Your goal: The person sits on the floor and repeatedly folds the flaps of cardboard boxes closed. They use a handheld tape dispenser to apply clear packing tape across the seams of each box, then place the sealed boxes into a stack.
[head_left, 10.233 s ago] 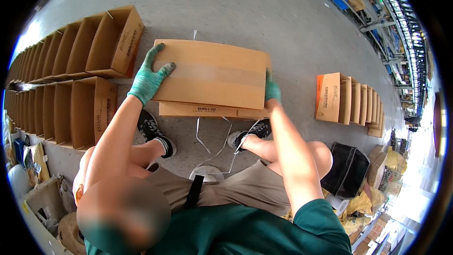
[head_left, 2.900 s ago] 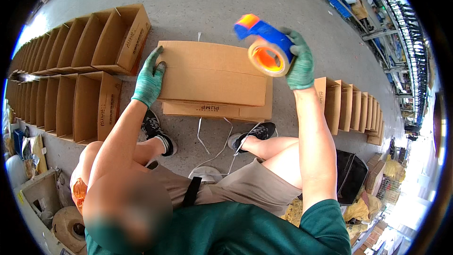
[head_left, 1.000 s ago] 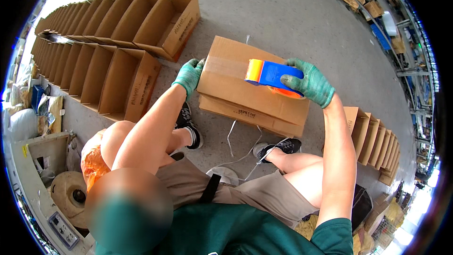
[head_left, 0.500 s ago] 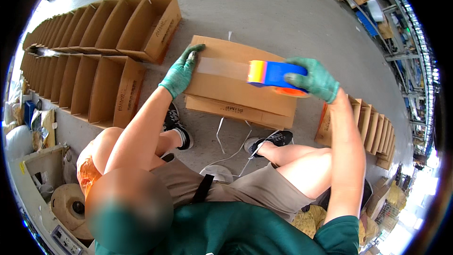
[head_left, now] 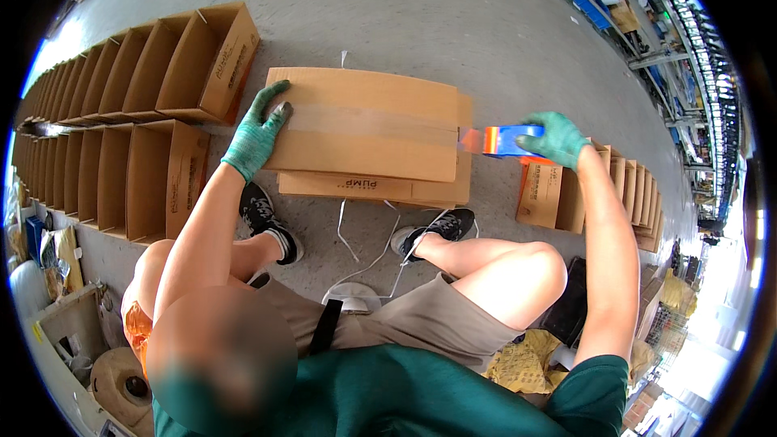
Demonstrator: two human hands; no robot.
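Note:
A brown cardboard box (head_left: 364, 150) lies in front of me on top of more flat cardboard (head_left: 380, 188). Clear packing tape (head_left: 348, 121) runs along its upper face toward the right end. My left hand (head_left: 257, 136), in a green glove, grips the box's left end, thumb on top. My right hand (head_left: 558, 139), gloved too, is closed round a blue and orange tape dispenser (head_left: 510, 141). The dispenser is just past the box's right edge, with a strip of tape stretching between them.
Rows of open cardboard boxes (head_left: 188, 174) stand on the left, and another row (head_left: 541, 194) is at the right. White strapping (head_left: 388, 247) trails over the floor between my shoes. Loaded shelving (head_left: 647, 57) lines the far right. A machine with a strap reel (head_left: 121, 384) is at lower left.
My right hand has drawn the tape dispenser rightward from over the box to beyond its right edge, laying tape along the face. The left hand keeps its hold on the left end.

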